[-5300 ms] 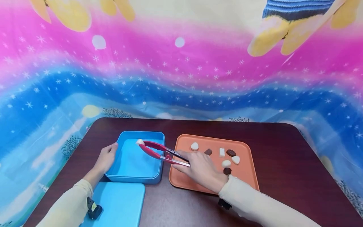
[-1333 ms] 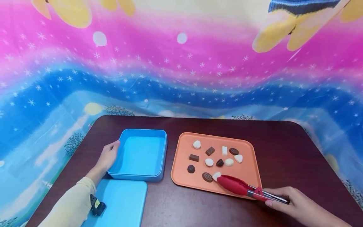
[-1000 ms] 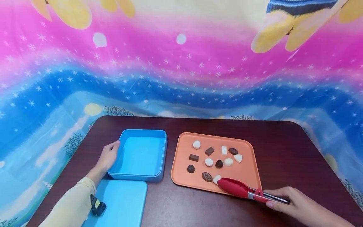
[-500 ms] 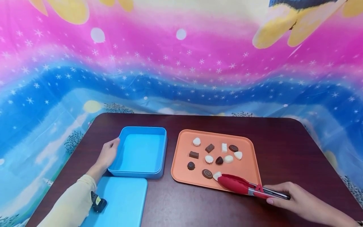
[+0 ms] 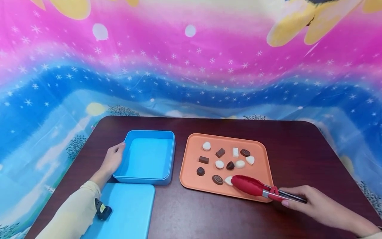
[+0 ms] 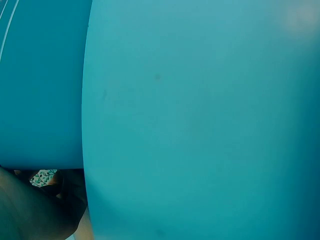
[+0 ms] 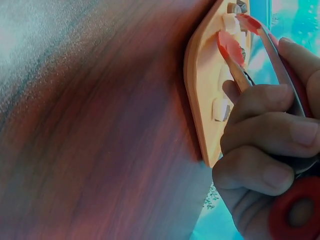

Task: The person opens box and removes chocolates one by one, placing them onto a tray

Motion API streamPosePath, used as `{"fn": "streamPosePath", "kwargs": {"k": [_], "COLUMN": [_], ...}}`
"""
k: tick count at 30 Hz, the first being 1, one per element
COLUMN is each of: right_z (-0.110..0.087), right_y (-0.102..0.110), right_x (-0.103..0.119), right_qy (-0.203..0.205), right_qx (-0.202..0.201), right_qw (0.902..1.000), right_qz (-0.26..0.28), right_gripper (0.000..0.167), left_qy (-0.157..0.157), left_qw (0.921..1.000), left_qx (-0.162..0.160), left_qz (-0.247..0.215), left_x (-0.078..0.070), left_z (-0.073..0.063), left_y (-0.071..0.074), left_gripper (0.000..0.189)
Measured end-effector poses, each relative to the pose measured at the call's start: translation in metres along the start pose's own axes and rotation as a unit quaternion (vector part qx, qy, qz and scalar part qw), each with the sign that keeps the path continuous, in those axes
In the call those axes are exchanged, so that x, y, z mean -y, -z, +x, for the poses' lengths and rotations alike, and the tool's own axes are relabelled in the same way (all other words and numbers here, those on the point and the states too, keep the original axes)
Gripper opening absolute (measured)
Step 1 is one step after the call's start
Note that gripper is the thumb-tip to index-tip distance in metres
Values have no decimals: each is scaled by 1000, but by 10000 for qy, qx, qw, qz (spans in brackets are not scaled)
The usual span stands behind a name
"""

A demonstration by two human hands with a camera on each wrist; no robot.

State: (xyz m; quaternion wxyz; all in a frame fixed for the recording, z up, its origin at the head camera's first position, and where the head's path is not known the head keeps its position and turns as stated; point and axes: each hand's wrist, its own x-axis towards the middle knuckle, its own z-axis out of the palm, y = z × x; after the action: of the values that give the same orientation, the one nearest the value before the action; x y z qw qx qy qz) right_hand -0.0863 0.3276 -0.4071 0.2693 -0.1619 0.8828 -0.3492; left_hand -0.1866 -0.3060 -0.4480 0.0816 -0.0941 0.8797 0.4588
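Observation:
My left hand grips the left wall of the blue box, thumb at the rim. The visible floor of the box is bare. My right hand holds red-tipped metal tongs over the front right of the orange tray. In the right wrist view the arms of the tongs stand apart, and one red tip is right at a white chocolate-like piece. From above, that white piece shows just left of the tips, beside a brown swirled oval.
Several other brown and white pieces lie spread over the tray, among them a dark round one and a white bar. A blue lid lies in front of the box under my left forearm. Behind the dark table hangs a patterned cloth.
Some five seconds ago the tongs held a white piece over the box; now they are at the tray's front right. Over the last second the tongs stay nearly still while the view tilts slightly.

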Motion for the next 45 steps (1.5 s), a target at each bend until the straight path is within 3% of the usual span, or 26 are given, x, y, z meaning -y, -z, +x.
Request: {"fn": "streamPosePath", "kwargs": {"k": [6, 13, 24, 30, 45], "right_z": [-3, -6, -2, 1, 4], "right_y": [3, 6, 8, 2, 0], "right_x": [1, 0, 9, 14, 21], "right_qy": [-114, 158, 58, -4, -236], "right_qx": [-449, -781, -1211, -1729, -2489], "right_qw": [9985, 9962, 9921, 9831, 9642], "right_qz": [-285, -338, -321, -610, -882], "right_gripper": [45, 40, 52, 58, 60], "left_qy": [8, 22, 92, 58, -14], "left_qw": [10000, 10000, 9999, 9999, 10000], "left_qx": [38, 35, 110, 131, 81], "left_qz": [-38, -44, 33, 45, -8], "left_x": [0, -1, 0, 0, 3], "left_z": [-1, 0, -1, -2, -1], "left_y": [-1, 0, -1, 0, 0], "left_gripper": [72, 72, 74, 73, 72]}}
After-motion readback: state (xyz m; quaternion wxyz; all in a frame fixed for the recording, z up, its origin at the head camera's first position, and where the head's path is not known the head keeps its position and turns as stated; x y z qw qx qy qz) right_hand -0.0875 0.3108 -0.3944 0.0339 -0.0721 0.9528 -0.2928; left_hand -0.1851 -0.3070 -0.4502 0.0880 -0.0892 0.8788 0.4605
